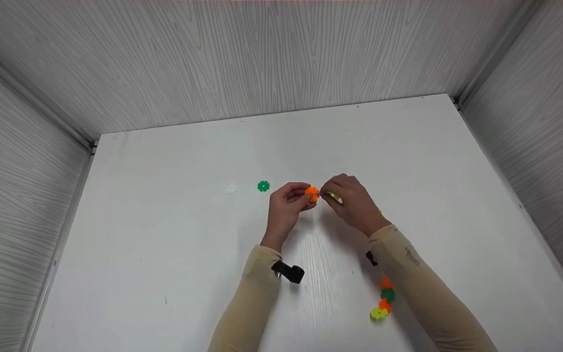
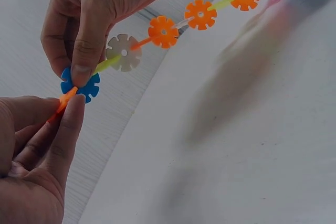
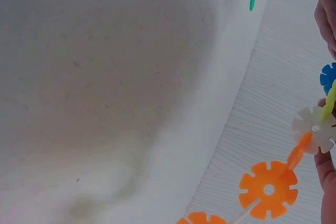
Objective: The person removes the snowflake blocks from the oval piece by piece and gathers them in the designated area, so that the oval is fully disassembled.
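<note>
My left hand (image 1: pixel 285 204) pinches an orange notched interlocking disc (image 1: pixel 313 193) between thumb and fingers. Beside it, my right hand (image 1: pixel 352 201) pinches a blue interlocking disc (image 2: pixel 91 85) that ends a chain of such discs. Edge-on, the orange disc meets the blue one's rim in the left wrist view, slot to slot. From the blue disc the chain runs through a yellow disc (image 2: pixel 107 64), a whitish disc (image 2: pixel 124 53) and several orange ones. Under my right forearm, its far end shows a green disc (image 1: pixel 387 295) and a yellow end disc (image 1: pixel 379 314).
A loose green disc (image 1: pixel 263 186) lies on the white table (image 1: pixel 164 234) left of my hands. Farther left is a clear whitish disc (image 1: pixel 232 188). Grey wood-grain panels (image 1: pixel 271 58) wall the table at the back and both sides. A black wrist camera (image 1: pixel 291 272) sticks out from my left sleeve.
</note>
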Available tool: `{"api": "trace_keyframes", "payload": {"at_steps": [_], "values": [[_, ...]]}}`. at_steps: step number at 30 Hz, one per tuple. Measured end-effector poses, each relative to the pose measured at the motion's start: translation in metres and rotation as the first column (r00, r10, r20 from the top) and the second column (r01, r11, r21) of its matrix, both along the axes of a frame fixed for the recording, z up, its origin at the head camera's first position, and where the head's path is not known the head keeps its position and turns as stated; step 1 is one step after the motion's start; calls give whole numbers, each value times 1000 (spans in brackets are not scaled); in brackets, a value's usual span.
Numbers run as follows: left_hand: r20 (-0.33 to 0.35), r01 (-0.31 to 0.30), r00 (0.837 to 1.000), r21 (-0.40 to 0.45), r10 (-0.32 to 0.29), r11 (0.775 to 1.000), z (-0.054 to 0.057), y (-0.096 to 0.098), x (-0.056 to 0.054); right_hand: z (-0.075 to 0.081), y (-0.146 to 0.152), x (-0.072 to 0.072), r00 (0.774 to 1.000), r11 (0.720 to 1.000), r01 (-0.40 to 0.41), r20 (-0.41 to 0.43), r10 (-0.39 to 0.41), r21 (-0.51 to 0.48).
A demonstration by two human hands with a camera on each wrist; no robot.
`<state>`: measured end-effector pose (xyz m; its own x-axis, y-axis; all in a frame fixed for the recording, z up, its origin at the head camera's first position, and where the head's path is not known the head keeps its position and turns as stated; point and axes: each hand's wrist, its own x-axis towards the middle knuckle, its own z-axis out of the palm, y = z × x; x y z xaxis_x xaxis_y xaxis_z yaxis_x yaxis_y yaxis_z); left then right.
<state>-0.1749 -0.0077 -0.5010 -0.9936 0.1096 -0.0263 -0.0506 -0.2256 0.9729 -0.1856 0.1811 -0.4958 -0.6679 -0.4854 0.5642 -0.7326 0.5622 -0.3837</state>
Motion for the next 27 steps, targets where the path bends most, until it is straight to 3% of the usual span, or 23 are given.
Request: {"api": "trace_keyframes", "payload": {"at_steps": [14, 21, 27], "values": [[43, -4, 999, 9, 3, 1000, -4, -7, -6, -4, -2, -3, 999, 998, -39, -23, 38, -41], [99, -80, 992, -40, 83, 996, -4, -17, -11, -4, 1, -4, 999, 998, -23, -36, 22, -53], [146, -113, 981, -122, 130, 986, -5, -23, -23, -4, 4, -6, 998, 999, 5, -63, -7, -40]]}}
